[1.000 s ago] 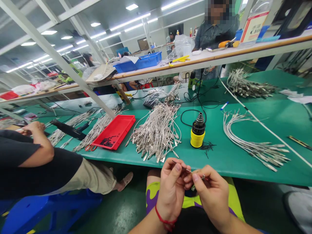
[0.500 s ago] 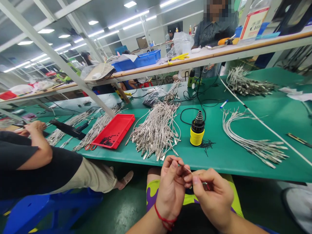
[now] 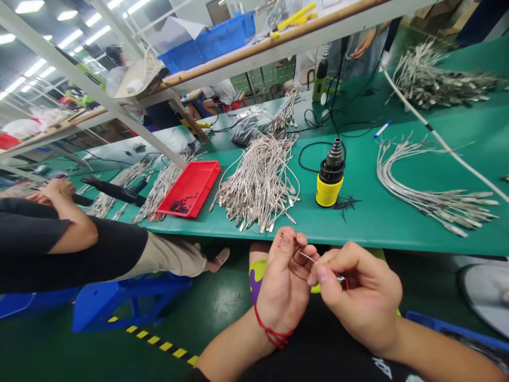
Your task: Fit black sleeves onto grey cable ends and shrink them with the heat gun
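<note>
My left hand [image 3: 284, 276] and my right hand [image 3: 356, 294] are held together over my lap, just below the front edge of the green table [image 3: 366, 223]. Both hands pinch a thin silvery wire piece [image 3: 308, 257] that runs between their fingertips; the right fingers also cover a small metal and red part that I cannot make out fully. A red string circles my left wrist. On the table just beyond my hands lie a big pile of grey cables with metal ends [image 3: 260, 183] and a yellow and black tool [image 3: 330, 175] standing upright.
A red tray [image 3: 191, 188] with small black bits sits left of the pile. A curved bundle of cables [image 3: 433, 193] lies at the right. Another person's arm [image 3: 67, 233] rests at the left, above blue stools [image 3: 131, 300]. A shelf with blue bins [image 3: 210, 37] hangs over the table.
The view has tipped downward, so the table and shelf sit higher in the frame. My hands stay together on the wire, with the fingers shifted slightly.
</note>
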Motion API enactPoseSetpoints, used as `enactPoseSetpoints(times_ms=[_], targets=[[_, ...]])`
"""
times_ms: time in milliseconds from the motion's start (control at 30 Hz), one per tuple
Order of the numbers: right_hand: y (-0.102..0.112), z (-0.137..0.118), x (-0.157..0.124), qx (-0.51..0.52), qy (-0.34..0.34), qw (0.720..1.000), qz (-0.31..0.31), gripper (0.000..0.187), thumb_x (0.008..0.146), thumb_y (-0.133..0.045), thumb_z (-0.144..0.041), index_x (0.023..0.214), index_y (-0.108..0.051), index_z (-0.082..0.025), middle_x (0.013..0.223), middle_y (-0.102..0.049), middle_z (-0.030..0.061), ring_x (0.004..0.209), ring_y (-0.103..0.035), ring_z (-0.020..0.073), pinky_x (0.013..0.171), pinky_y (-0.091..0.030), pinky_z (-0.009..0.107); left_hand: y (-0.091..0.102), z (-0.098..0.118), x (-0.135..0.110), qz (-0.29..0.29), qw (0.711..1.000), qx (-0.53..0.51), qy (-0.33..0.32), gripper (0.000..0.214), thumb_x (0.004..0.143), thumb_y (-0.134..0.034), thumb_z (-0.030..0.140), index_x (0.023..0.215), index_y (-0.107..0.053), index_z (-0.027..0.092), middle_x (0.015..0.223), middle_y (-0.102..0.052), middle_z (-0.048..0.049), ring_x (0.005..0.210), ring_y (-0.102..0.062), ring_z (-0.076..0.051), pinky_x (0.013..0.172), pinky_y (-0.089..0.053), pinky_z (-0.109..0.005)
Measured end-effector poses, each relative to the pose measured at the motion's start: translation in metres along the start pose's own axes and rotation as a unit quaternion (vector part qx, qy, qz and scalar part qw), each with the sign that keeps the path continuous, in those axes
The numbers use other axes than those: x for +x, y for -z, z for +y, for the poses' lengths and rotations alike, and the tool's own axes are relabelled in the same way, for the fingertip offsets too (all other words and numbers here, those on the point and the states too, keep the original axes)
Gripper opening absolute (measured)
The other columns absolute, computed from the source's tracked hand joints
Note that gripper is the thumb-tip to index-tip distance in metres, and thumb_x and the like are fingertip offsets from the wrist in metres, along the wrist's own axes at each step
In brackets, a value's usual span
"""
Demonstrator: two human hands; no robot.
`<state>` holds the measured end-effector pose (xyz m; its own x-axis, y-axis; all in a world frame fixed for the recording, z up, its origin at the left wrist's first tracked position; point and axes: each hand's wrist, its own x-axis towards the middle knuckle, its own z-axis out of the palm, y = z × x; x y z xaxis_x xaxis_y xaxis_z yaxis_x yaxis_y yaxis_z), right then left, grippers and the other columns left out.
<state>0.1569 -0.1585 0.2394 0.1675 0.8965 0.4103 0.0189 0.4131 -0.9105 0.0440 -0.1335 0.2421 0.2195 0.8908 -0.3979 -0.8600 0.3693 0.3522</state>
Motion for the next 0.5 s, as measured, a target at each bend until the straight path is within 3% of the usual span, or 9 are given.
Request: enactPoseSetpoints(times_ms=[233, 500], targets=[[-0.0018, -0.0015, 0.0017, 0.024, -0.011, 1.000, 0.003, 0.031, 0.083, -0.068, -0.001, 0.070, -0.049, -0.022, 0.064, -0.062, -0.0037, 0.054, -0.062, 0.0110, 0.056, -0.055, 0.025, -0.0004, 0.0011, -0.0005, -0.025, 0.999, 0.039, -0.026, 0.015, 0.092, -0.078, 0.027, 0.094, -0.064, 0.021, 0.083, -0.068, 0.0051, 0.072, -0.070, -0.007, 0.067, -0.058, -0.016], [-0.0005, -0.0015, 0.0023, 0.023, -0.038, 0.999, -0.011, 0.030, 0.087, -0.066, -0.005, 0.069, -0.050, -0.022, 0.063, -0.062, -0.0031, 0.054, -0.061, 0.0110, 0.054, -0.052, 0.025, 0.0016, 0.0001, 0.0032, -0.031, 0.995, 0.079, -0.047, 0.018, 0.091, -0.078, 0.031, 0.090, -0.063, 0.022, 0.082, -0.067, 0.0050, 0.069, -0.068, -0.008, 0.067, -0.058, -0.017]])
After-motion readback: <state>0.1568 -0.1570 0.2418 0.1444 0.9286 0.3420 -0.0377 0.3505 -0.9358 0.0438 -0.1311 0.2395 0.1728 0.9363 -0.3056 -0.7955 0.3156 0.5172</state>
